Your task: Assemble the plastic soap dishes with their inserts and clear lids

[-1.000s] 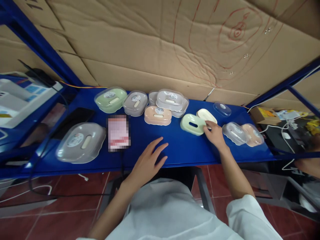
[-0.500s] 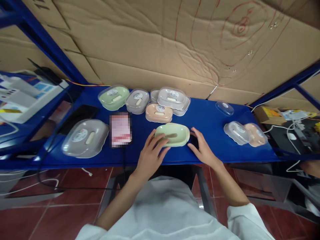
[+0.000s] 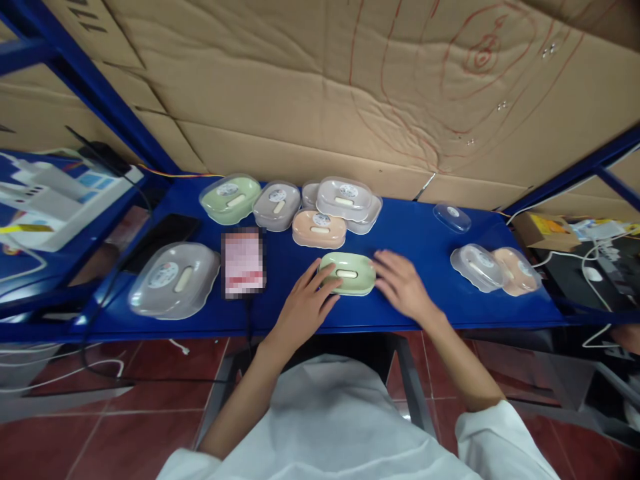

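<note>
A pale green soap dish (image 3: 357, 265) lies level on the blue tabletop in front of me, with a cream oval showing in its middle. My left hand (image 3: 309, 300) grips its left end, fingers over the rim and thumb at the near side. At the right end, the fingertips of my right hand (image 3: 403, 283) touch the rim; those fingers are stretched out and slightly apart. Just behind it is a peach soap box (image 3: 319, 238) with a clear lid. What lies beneath the green dish is hidden.
Grey soap boxes (image 3: 277, 207) and a green one (image 3: 230, 200) line the back of the table (image 3: 410, 230). A large grey box (image 3: 175, 280) and a blurred-out phone-like device (image 3: 243, 262) are left. Rightward lie a clear lid (image 3: 453, 217), a small grey box (image 3: 477, 267) and a peach one (image 3: 517, 272).
The green dish has gone from tilted to level, and a cream oval now shows at its centre. My right hand has moved left from beside the dish onto its right rim.
</note>
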`<state>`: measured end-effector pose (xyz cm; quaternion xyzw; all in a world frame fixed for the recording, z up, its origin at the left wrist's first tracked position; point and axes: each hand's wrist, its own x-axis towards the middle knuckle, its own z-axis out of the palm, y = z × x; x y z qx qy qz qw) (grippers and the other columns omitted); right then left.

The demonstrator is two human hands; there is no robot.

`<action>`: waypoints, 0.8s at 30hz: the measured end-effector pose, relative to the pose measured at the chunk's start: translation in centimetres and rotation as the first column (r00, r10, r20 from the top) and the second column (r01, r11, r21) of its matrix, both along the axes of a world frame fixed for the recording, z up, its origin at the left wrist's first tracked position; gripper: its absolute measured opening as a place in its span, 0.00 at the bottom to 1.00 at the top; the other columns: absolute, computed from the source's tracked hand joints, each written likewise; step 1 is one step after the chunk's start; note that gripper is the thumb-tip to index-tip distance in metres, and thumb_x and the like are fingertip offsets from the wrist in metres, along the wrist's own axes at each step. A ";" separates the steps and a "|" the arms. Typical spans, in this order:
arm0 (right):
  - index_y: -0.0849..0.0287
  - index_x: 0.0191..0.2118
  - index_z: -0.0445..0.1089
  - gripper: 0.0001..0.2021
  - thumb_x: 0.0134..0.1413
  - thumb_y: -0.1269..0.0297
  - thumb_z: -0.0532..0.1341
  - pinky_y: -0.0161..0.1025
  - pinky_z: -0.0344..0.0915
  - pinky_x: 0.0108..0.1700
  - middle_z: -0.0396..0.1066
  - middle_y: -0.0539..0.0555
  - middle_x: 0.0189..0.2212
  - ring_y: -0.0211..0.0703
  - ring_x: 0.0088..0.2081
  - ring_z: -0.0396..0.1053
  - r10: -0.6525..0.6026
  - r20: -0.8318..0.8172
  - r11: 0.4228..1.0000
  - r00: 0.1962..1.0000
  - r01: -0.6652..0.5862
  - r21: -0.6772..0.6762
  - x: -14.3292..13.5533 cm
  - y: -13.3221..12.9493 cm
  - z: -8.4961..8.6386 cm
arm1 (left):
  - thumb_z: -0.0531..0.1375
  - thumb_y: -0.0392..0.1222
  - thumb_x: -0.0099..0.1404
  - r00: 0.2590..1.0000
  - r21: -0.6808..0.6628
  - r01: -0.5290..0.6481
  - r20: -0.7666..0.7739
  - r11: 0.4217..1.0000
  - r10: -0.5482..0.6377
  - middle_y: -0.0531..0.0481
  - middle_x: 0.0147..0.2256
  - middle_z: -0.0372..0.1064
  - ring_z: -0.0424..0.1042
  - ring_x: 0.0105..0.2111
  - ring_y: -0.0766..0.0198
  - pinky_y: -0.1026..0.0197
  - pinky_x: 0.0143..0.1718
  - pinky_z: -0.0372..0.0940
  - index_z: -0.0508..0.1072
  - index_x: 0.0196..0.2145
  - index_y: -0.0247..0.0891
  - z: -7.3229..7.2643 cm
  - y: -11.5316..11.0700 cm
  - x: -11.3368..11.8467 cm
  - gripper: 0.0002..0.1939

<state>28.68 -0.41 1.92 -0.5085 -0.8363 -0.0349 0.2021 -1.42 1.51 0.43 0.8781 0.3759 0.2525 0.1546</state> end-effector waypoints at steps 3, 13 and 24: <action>0.64 0.74 0.57 0.30 0.76 0.54 0.48 0.65 0.55 0.73 0.56 0.70 0.74 0.62 0.75 0.52 -0.496 -0.025 0.868 0.868 0.496 0.019 5.3 5.3 1.2 | 0.58 0.45 0.78 0.999 -0.067 -0.005 0.031 0.998 0.007 0.43 0.73 0.56 0.50 0.76 0.45 0.37 0.73 0.59 0.74 0.60 0.44 0.1 -0.8 -0.7 0.16; 0.60 0.67 0.67 0.30 0.70 0.45 0.54 0.77 0.48 0.66 0.62 0.73 0.66 0.73 0.67 0.58 -0.753 0.160 0.634 0.638 0.769 -0.082 8.1 10.3 0.6 | 0.58 0.47 0.78 0.996 -0.221 -0.048 0.064 0.974 0.063 0.40 0.77 0.40 0.50 0.76 0.44 0.38 0.72 0.59 0.70 0.62 0.46 0.2 -1.4 -1.1 0.18; 0.50 0.71 0.63 0.31 0.69 0.46 0.63 0.63 0.60 0.72 0.62 0.62 0.70 0.60 0.72 0.60 -0.286 -0.247 0.941 0.926 0.223 -0.254 2.8 -0.3 0.7 | 0.64 0.45 0.74 0.984 -0.273 -0.011 0.169 0.962 0.060 0.45 0.73 0.59 0.60 0.72 0.51 0.41 0.75 0.54 0.54 0.72 0.52 -0.1 -1.0 -1.5 0.35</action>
